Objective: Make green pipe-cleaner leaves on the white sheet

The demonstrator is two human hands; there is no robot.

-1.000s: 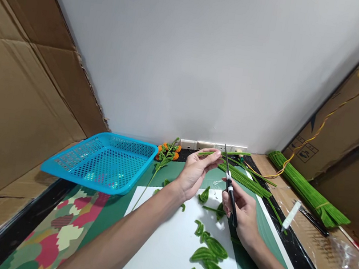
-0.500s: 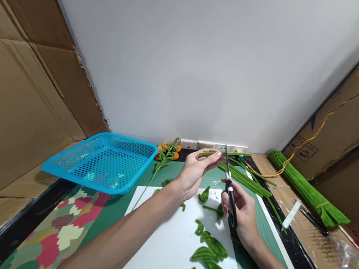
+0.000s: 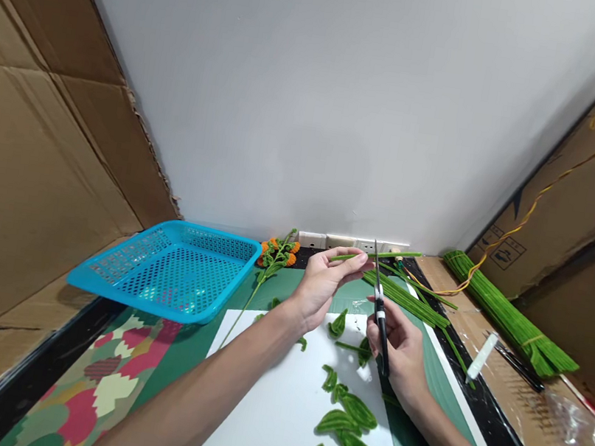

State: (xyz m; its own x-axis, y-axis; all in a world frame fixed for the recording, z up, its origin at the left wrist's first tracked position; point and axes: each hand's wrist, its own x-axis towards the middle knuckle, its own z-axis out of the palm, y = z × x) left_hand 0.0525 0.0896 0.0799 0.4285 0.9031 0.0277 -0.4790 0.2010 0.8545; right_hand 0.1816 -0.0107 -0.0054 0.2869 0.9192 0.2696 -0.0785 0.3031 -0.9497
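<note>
White wall (image 3: 315, 106); icon-printed cardboard (image 3: 556, 235) past right edge of bench (image 3: 508, 437). Left hand (image 3: 327, 280) pinches green stem (image 3: 401, 255); right hand (image 3: 405, 352) grips scissors (image 3: 381, 325) (one).

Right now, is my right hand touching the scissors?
Touching. The head view shows your right hand gripping the scissors by their black handle.

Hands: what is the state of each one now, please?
Left hand: closed, pinching a thin green stem.
Right hand: closed, holding black scissors.
</note>
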